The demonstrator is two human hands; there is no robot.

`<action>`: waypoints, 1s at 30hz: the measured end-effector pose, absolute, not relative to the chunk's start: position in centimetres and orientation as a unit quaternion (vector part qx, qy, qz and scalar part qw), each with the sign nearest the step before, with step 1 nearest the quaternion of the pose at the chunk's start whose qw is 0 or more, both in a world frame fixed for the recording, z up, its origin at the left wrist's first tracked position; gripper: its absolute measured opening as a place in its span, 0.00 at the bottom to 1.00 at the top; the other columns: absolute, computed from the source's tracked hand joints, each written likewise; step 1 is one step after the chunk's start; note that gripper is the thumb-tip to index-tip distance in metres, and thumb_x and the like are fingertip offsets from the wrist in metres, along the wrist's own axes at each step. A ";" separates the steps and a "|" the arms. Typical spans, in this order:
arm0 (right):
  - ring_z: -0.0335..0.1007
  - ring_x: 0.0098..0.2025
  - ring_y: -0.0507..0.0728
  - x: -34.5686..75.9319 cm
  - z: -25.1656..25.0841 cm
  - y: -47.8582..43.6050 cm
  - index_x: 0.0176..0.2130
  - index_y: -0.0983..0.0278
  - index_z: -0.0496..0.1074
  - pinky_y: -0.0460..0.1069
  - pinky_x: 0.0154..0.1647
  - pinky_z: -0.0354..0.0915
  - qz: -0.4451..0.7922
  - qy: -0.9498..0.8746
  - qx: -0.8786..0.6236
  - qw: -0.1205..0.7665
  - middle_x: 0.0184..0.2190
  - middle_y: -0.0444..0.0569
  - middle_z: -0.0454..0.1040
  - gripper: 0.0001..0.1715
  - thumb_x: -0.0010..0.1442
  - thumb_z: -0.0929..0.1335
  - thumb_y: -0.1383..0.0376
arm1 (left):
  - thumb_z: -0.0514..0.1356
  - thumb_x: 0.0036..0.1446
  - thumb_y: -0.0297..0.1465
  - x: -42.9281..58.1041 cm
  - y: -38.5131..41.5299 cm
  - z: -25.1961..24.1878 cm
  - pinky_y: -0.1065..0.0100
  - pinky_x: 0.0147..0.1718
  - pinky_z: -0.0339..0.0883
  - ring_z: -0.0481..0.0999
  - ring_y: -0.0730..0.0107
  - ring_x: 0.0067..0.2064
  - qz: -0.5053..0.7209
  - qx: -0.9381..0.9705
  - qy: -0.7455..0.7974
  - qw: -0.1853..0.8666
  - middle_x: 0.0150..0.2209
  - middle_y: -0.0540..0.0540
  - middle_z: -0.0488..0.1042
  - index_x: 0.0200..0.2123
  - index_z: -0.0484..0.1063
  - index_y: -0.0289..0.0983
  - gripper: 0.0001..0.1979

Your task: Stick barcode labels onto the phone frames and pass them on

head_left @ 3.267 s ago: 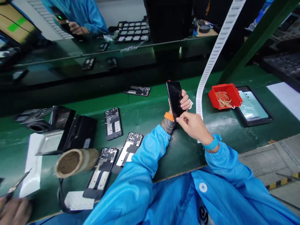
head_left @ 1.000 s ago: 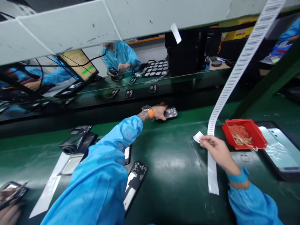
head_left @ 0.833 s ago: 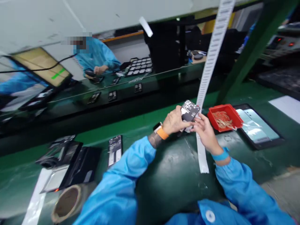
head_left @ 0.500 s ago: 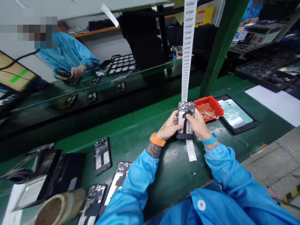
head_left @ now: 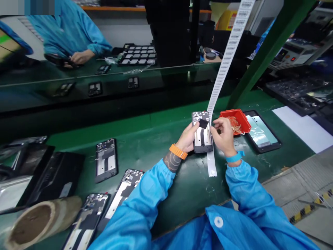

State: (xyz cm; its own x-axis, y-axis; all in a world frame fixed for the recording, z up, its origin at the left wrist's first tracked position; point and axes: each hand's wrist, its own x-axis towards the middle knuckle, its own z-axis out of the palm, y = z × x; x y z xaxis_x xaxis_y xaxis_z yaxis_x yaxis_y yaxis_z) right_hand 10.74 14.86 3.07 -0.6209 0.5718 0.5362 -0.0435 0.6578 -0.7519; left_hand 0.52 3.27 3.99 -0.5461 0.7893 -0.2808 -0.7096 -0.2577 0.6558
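Note:
My left hand (head_left: 186, 138) grips an opened phone (head_left: 203, 138) by its left side, the thumb lying on its face. The phone's inner parts show: a circuit board on top, a silvery area with a dark strip below. A small black square piece (head_left: 203, 124) lies askew near the thumb tip. Just right of the phone is my right hand (head_left: 224, 136), its fingers curled and thumb and forefinger close together beside the strip of barcode labels (head_left: 225, 62). What they pinch, if anything, is too small to make out. The strip hangs from above and passes behind the phone.
A red bin (head_left: 235, 119) of thin scraps stands beside a dark tray (head_left: 277, 145) holding pale panels. At left lie another opened phone (head_left: 106, 159), more phones (head_left: 87, 217) and a cardboard tube (head_left: 52, 218). A green post (head_left: 270, 52) rises behind; across the bench a co-worker's hands (head_left: 82, 57) show.
My right hand has left the phone's face and moved right to the label strip. The black piece now sits askew on the phone. My left hand keeps its hold; the view has shifted.

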 end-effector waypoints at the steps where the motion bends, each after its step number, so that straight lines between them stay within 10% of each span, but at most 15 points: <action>1: 0.71 0.43 0.60 10.9 3.3 14.7 0.42 0.60 0.73 0.57 0.47 0.71 0.347 -0.841 -0.134 0.392 0.42 0.51 0.70 0.08 0.62 0.68 0.62 | 0.64 0.63 0.34 0.2 3.0 4.2 0.64 0.40 0.75 0.80 0.68 0.33 0.794 0.055 0.381 0.471 0.36 0.47 0.80 0.50 0.71 0.37 0.14; 9: 0.70 0.47 0.62 10.9 3.4 13.9 0.50 0.58 0.75 0.61 0.52 0.69 0.282 -0.882 -0.115 0.360 0.41 0.52 0.68 0.15 0.64 0.67 0.64 | 0.61 0.59 0.55 -0.7 2.5 4.2 0.60 0.40 0.76 0.82 0.57 0.39 0.739 0.048 0.360 0.567 0.36 0.39 0.80 0.46 0.75 0.33 0.29; 17: 0.68 0.35 0.57 10.6 3.1 13.5 0.42 0.60 0.68 0.54 0.40 0.68 0.331 -0.840 -0.173 0.393 0.34 0.46 0.69 0.09 0.61 0.69 0.62 | 0.66 0.34 0.21 -0.4 2.0 3.9 0.62 0.39 0.74 0.80 0.61 0.37 0.731 0.171 0.447 0.486 0.37 0.47 0.80 0.42 0.73 0.35 0.26; 24: 0.65 0.27 0.54 10.8 2.9 14.1 0.33 0.58 0.60 0.50 0.29 0.64 0.349 -0.792 -0.271 0.421 0.25 0.40 0.65 0.16 0.63 0.67 0.52 | 0.70 0.54 0.39 1.0 2.9 3.3 0.65 0.33 0.73 0.78 0.65 0.30 0.719 0.145 0.464 0.497 0.32 0.45 0.79 0.41 0.74 0.35 0.17; 30: 0.70 0.38 0.59 11.2 3.4 13.4 0.34 0.60 0.72 0.56 0.41 0.69 0.298 -0.871 -0.095 0.380 0.32 0.48 0.69 0.08 0.64 0.68 0.59 | 0.61 0.65 0.39 0.2 2.8 4.4 0.64 0.34 0.75 0.80 0.64 0.30 0.767 0.053 0.452 0.452 0.30 0.45 0.79 0.44 0.74 0.35 0.13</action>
State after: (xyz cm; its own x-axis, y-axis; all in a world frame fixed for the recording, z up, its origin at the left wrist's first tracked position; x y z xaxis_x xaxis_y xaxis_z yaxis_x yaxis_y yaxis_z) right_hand 11.21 13.41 3.37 -0.6935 0.3919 0.6045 -0.0607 0.8043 -0.5911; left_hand 0.25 2.81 4.42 -0.5862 0.7408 -0.3280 -0.6456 -0.1826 0.7415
